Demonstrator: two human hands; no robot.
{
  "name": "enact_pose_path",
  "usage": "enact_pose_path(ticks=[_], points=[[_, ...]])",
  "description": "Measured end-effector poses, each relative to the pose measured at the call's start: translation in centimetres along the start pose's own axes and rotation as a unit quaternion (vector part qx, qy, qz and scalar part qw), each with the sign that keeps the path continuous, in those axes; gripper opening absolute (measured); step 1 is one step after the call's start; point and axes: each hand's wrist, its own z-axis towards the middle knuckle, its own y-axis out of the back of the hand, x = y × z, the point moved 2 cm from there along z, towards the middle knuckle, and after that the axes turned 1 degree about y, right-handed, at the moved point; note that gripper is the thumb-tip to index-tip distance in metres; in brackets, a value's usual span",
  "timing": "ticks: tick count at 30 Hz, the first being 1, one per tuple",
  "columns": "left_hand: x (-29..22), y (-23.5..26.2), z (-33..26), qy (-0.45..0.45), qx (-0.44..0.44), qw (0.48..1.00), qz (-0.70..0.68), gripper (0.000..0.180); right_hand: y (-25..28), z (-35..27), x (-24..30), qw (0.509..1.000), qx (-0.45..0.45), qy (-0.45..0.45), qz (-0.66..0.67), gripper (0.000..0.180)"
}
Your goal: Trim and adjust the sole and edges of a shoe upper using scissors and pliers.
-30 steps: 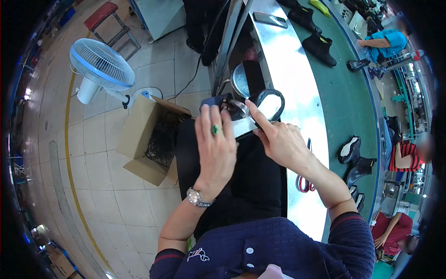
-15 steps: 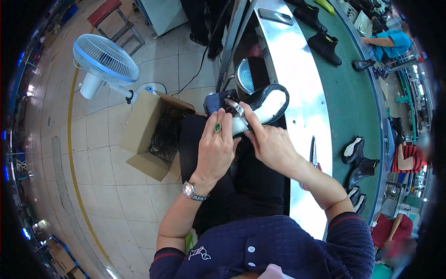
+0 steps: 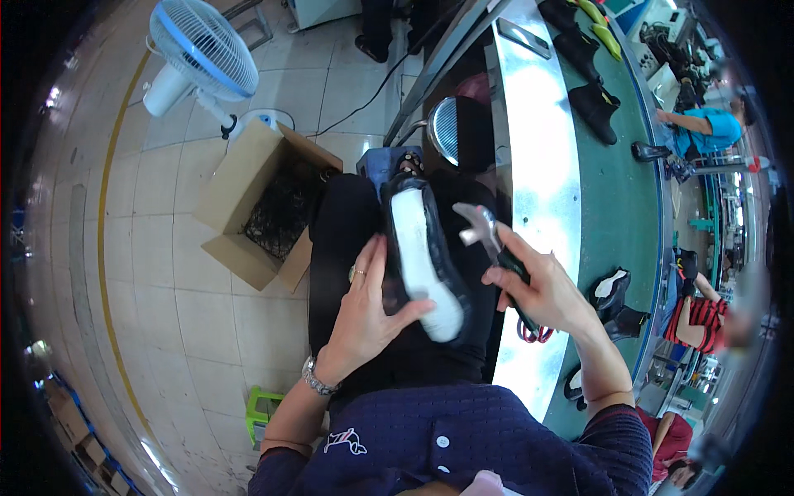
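A black shoe (image 3: 428, 248) with a white sole facing up lies lengthwise over my lap, its narrower end toward me and slightly blurred. My left hand (image 3: 370, 306) grips it from the left side, the thumb across the sole and the fingers along the edge. To the right of the shoe, my right hand (image 3: 542, 285) is closed around the dark handle of metal pincers (image 3: 481, 225). Their shiny head points away from me and stays apart from the shoe. On the bench by that hand, the red handles of scissors (image 3: 534, 334) show, the rest covered.
A metal bench (image 3: 542, 182) runs along my right, bearing a phone (image 3: 523, 38). Beyond it is a green conveyor (image 3: 608, 186) with several black boots (image 3: 595, 112). A carton of dark scraps (image 3: 236, 186), a fan (image 3: 207, 50), a round lamp-like device (image 3: 445, 132) and a green stool (image 3: 259, 409) stand around.
The shoe has swung from slanting right to nearly straight and come closer to me. My right hand has drawn the pincers off the sole to the right. My left hand has shifted onto the shoe's side.
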Motion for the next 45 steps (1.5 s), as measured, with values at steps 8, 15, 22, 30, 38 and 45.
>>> enact_pose_path(ticks=[8, 15, 22, 30, 38, 45], points=[[0.0, 3.9, -0.7, -0.047, -0.178, 0.966, 0.180, 0.028, -2.8, 0.9, 3.2, 0.978, 0.127, 0.137, -0.097, 0.059], [0.4, 2.4, -1.9, -0.134, -0.130, 0.960, 0.207, 0.028, -3.5, 1.7, 6.6, 0.921, 0.229, 0.114, -0.294, 0.063], [0.3, 1.3, -2.0, -0.112, -0.116, 0.952, 0.260, 0.042, -3.6, 2.2, 6.3, 0.896, 0.228, 0.149, -0.350, 0.063], [2.8, -0.6, 2.0, 0.210, 0.126, 0.659, -0.712, 0.077, -3.8, 1.6, 1.4, 0.923, 0.165, 0.205, -0.281, 0.069], [1.0, -1.8, 3.7, 0.182, 0.069, 0.798, -0.570, 0.082, -2.0, 2.4, 1.5, 0.910, 0.147, 0.245, -0.299, 0.068], [1.9, -0.7, 3.3, 0.177, 0.096, 0.842, -0.501, 0.080, 0.9, 3.8, 9.3, 0.863, 0.044, 0.410, -0.293, 0.067]])
